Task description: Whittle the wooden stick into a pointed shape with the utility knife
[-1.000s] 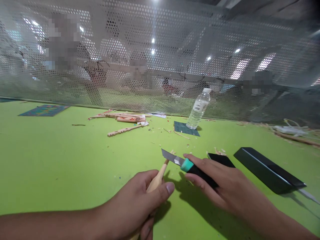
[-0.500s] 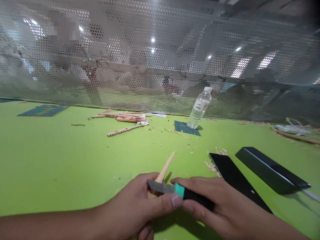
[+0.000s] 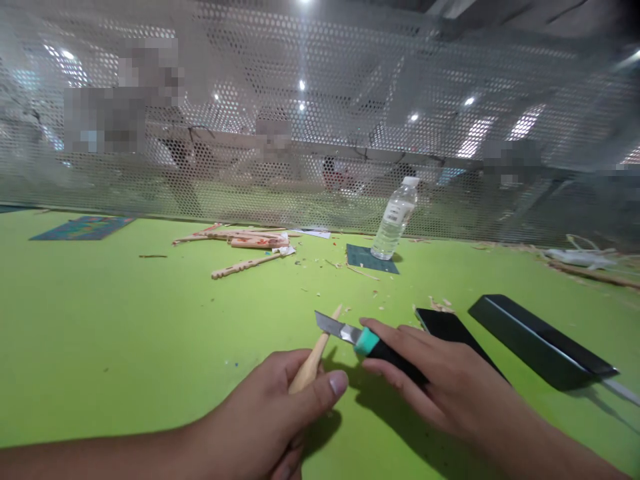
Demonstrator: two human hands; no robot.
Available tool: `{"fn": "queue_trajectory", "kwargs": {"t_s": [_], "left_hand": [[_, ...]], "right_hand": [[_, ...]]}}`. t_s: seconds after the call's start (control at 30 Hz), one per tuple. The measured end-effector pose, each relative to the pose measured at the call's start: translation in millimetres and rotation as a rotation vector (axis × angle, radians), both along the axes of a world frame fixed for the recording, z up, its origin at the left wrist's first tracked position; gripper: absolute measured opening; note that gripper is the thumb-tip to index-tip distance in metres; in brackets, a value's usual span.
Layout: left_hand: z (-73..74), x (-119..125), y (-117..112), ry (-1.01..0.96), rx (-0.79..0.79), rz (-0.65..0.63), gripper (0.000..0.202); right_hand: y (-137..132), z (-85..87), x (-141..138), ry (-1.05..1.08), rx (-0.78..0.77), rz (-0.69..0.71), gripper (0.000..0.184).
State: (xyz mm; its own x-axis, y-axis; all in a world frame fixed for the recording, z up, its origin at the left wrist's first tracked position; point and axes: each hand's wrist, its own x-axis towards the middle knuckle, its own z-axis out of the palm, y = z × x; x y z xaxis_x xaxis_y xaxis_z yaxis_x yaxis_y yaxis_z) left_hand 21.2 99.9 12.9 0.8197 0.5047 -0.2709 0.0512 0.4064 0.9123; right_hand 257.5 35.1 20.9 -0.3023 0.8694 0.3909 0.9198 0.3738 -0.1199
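Observation:
My left hand (image 3: 273, 407) is closed around the thick end of a pale wooden stick (image 3: 311, 365), whose thin tapered tip points up and away from me. In my right hand (image 3: 440, 380) is a utility knife (image 3: 369, 343) with a black and teal handle. Its blade lies across the thin part of the stick, near the tip, well ahead of my left thumb. The lower end of the stick is hidden in my left palm.
A flat black slab (image 3: 457, 333) and a black wedge-shaped device (image 3: 543, 340) lie at right. A water bottle (image 3: 393, 223) stands on a dark green sheet (image 3: 360, 257). Carved sticks (image 3: 245, 265) and shavings (image 3: 440, 305) lie about. A perforated screen (image 3: 280, 180) runs along the back.
The knife blade has moved from beside my left thumb out toward the stick's tip. My right hand has lifted away from my left, and the stick has turned slightly.

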Motion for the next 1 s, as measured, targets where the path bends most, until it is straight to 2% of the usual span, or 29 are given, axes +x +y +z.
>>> {"fn": "queue_trajectory", "kwargs": {"t_s": [0.1,0.23,0.33,0.6,0.83,1.0], "left_hand": [[-1.4,-0.5,1.7,-0.042,-0.022,-0.015,0.037],[-3.5,-3.8,4.7,-0.003,-0.014,-0.095,0.037],[-4.4,-4.8,5.6,0.012,-0.031,-0.116,0.038],[-0.8,-1.2,6.1,0.014,-0.011,-0.107,0.044],[-3.2,-1.9,2.6,-0.033,-0.092,-0.028,0.033],[-8.9,0.0,4.9,-0.073,-0.213,0.002,0.035]], "right_hand": [[1.1,1.3,-1.5,0.068,-0.081,0.064,0.04],[-2.8,4.1,-8.9,0.158,-0.249,0.179,0.038],[-5.2,5.0,-11.9,0.151,-0.3,0.185,0.038],[-9.2,0.3,-18.4,0.024,-0.112,0.13,0.047],[-5.1,-0.7,-6.4,-0.031,0.069,-0.032,0.047],[-1.1,-0.8,5.2,0.046,0.122,-0.044,0.041]]}}
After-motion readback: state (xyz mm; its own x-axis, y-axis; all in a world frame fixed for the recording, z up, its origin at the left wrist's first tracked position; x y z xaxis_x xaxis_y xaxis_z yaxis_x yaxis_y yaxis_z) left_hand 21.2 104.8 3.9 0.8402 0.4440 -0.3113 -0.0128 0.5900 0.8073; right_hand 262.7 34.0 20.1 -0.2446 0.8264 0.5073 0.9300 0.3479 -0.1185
